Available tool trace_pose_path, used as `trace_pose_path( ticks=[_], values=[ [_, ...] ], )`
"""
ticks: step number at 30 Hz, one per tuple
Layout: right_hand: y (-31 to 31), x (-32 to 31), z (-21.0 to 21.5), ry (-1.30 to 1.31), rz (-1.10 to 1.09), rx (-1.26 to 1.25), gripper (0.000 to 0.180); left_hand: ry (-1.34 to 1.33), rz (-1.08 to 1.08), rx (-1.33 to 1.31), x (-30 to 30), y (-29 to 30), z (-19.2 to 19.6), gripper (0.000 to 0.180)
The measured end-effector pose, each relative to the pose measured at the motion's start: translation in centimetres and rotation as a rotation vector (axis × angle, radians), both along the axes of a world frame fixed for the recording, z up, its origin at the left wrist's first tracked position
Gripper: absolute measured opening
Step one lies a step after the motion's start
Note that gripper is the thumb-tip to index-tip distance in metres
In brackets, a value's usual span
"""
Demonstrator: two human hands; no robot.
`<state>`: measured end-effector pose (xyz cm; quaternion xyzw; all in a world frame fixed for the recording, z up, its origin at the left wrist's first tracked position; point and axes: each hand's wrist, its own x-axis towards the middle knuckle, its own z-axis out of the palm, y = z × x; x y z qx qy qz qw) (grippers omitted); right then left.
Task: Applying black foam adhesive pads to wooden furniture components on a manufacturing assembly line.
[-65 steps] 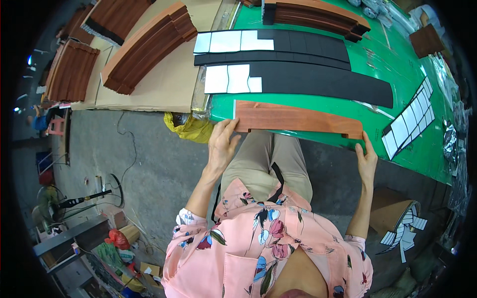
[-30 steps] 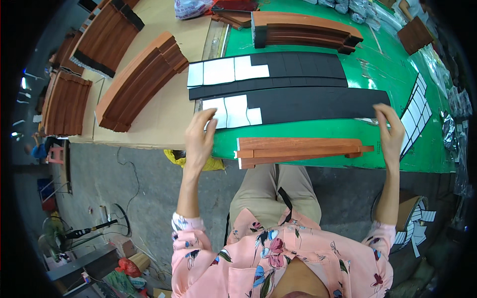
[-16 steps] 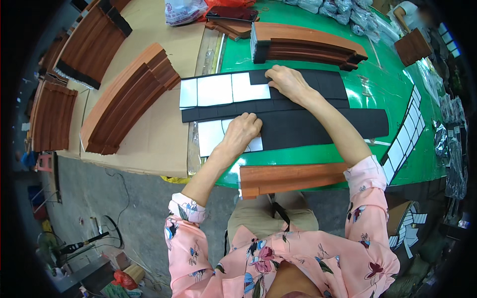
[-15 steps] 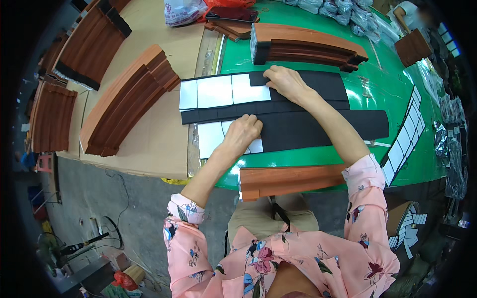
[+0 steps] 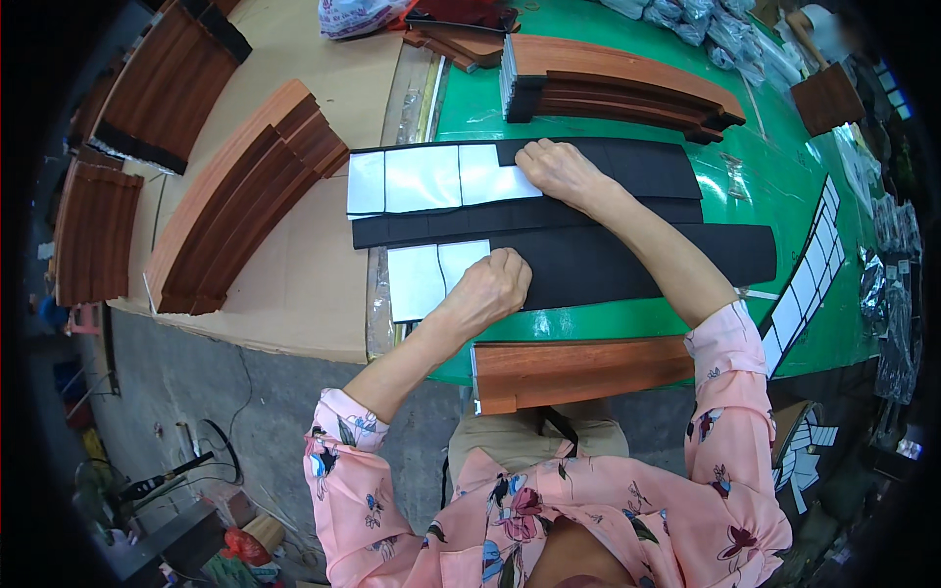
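Note:
My left hand (image 5: 490,286) is closed, knuckles up, over the lower black panel (image 5: 637,263), at the right end of its white rectangular pieces (image 5: 414,279). What its fingertips hold, if anything, is hidden beneath them. Farther off, my right hand (image 5: 564,174) has its fingers bent together at the right end of the upper row of white pieces (image 5: 421,179), on the upper black panel (image 5: 647,169). Its fingertips touch the surface there; whether they pinch anything cannot be made out. Both panels lie flat, one beyond the other.
Curved brown wood-look mouldings stand behind the panels (image 5: 627,83), at left (image 5: 245,201) and at the near edge (image 5: 578,372). A white-squared strip (image 5: 804,284) lies at right on the green tabletop (image 5: 730,211). Plastic-wrapped bundles (image 5: 676,20) lie at the back; a person is far right.
My left hand has slid a little to the right and nearer me; white that showed at its right side is now out of sight. My right hand stays at nearly the same spot.

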<state>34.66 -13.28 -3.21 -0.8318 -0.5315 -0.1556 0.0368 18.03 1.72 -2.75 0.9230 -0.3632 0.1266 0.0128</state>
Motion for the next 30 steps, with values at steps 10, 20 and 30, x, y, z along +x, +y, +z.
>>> trace_pose_path(
  ticks=[10, 20, 30],
  values=[
    [0.0, 1.3, 1.1, 0.475, -0.451, 0.335, 0.016, 0.183, 0.118, -0.248, 0.8, 1.6, 0.5, 0.021],
    [-5.0, -4.5, 7.1, 1.172, -0.382, 0.64, 0.028, 0.186, 0.038, 0.011, 0.1, 1.2, 1.0, 0.02],
    [-12.8, -15.9, 11.6, 1.597, -0.454, 0.855, 0.021, 0.305, 0.12, -0.506, 1.6, 3.0, -1.1, 0.013]
  ],
)
